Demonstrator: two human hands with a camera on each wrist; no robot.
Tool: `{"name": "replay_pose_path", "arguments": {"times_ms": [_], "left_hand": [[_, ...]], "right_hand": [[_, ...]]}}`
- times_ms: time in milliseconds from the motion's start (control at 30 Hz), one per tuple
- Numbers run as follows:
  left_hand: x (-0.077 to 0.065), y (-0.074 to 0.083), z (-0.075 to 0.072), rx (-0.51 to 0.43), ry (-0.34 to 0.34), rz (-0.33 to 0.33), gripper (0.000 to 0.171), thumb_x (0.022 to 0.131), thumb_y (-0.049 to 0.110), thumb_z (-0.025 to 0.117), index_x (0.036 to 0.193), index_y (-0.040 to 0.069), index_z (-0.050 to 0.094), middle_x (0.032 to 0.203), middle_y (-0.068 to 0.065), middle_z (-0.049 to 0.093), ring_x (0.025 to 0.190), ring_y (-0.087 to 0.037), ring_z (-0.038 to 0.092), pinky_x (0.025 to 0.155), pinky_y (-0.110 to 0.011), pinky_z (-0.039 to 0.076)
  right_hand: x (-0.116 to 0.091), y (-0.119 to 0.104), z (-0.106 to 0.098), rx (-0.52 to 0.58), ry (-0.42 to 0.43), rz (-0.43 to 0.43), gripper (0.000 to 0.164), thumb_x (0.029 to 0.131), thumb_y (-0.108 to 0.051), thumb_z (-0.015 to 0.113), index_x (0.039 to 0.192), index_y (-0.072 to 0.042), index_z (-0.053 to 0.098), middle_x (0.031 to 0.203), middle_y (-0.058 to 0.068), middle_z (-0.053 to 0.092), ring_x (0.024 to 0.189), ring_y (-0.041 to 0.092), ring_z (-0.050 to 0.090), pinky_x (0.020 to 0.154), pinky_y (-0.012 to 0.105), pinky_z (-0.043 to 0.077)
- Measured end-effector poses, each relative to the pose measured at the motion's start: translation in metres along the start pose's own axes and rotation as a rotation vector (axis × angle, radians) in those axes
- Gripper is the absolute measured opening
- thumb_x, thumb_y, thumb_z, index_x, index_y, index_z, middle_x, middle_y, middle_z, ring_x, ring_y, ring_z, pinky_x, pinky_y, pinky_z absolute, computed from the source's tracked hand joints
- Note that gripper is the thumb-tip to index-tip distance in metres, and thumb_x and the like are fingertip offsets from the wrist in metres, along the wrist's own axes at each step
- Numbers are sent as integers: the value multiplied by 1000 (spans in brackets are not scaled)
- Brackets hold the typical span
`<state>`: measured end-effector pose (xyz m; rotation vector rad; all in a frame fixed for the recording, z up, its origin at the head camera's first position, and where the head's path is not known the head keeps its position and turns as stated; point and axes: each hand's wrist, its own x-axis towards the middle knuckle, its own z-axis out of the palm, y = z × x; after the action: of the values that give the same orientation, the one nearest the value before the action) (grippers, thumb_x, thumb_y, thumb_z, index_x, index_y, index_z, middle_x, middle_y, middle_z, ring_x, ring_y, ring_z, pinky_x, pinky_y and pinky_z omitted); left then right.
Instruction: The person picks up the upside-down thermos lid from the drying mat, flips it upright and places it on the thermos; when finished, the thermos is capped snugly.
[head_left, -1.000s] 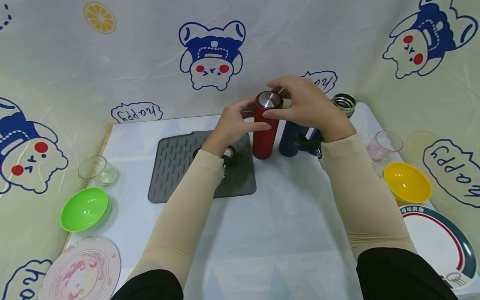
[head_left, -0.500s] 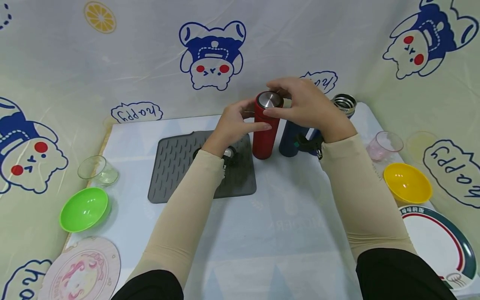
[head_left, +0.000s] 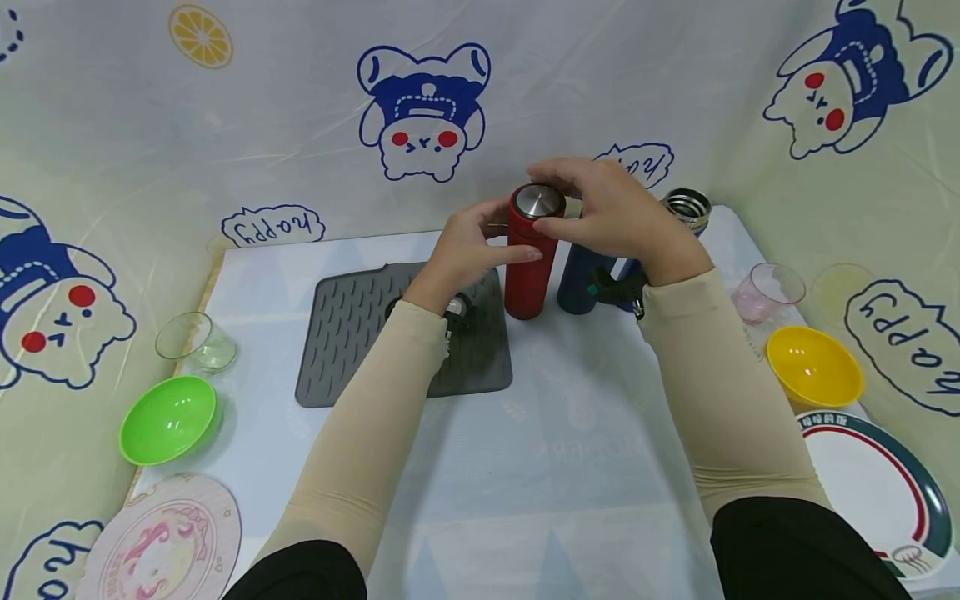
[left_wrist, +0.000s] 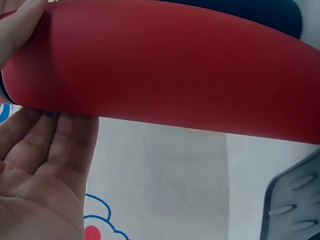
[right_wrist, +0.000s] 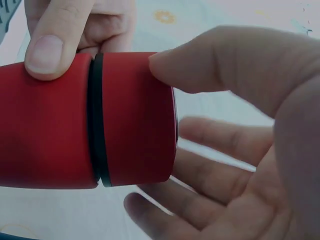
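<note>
A red thermos [head_left: 525,292] stands upright on the table beside the dark grey mat's right edge. My left hand [head_left: 465,250] grips its body, thumb across the near side and fingers on the far side. Around the lid [right_wrist: 140,120] is my right hand [head_left: 618,212], thumb on the near edge and fingers at the back. In the right wrist view a black band [right_wrist: 97,120] shows between lid and body. Brushed metal caps the lid's top. Just right of it, partly hidden by my right hand and wrist, are a dark blue bottle [head_left: 577,283] and an uncovered steel bottle mouth [head_left: 688,208].
Under my left forearm lies the ridged grey mat [head_left: 345,333]. At left are a clear glass [head_left: 213,348], a green bowl [head_left: 171,421] and a pink plate [head_left: 225,533]. A pinkish glass [head_left: 757,300], yellow bowl [head_left: 813,367] and green-rimmed plate [head_left: 933,508] stand at right.
My right hand has turned slightly on the lid: its thumb has slid a little to the right, its fingertips at the back a little left. The left hand and thermos body stay in place.
</note>
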<state>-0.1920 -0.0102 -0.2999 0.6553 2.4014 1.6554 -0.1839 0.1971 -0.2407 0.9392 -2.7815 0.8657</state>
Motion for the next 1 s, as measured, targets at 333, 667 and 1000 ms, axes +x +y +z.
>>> {"name": "replay_pose_path", "arguments": {"times_ms": [333,667,1000], "left_hand": [[-7,11,-1,-10,-7,-2,62,79,22,78,134,13,52,123,3,57,110,-13,53,89,-27,46],[-4,5,0,-17,-1,-1,64,77,24,79,135,16,52,122,5,57,110,-13,54,88,-27,47],[5,-10,2,-19,5,1,66,76,27,80,135,20,51,123,7,56,110,-12,53,87,-28,47]], "right_hand": [[-1,-2,2,-53,23,49,66,82,-34,73,137,-9,47,128,7,53,108,20,53,89,37,48],[1,-6,6,-97,44,110,76,79,-49,71,137,-6,47,118,9,56,105,21,52,88,38,48],[1,-5,7,-81,28,59,66,83,-32,72,138,-8,46,128,7,53,108,19,53,89,36,47]]}}
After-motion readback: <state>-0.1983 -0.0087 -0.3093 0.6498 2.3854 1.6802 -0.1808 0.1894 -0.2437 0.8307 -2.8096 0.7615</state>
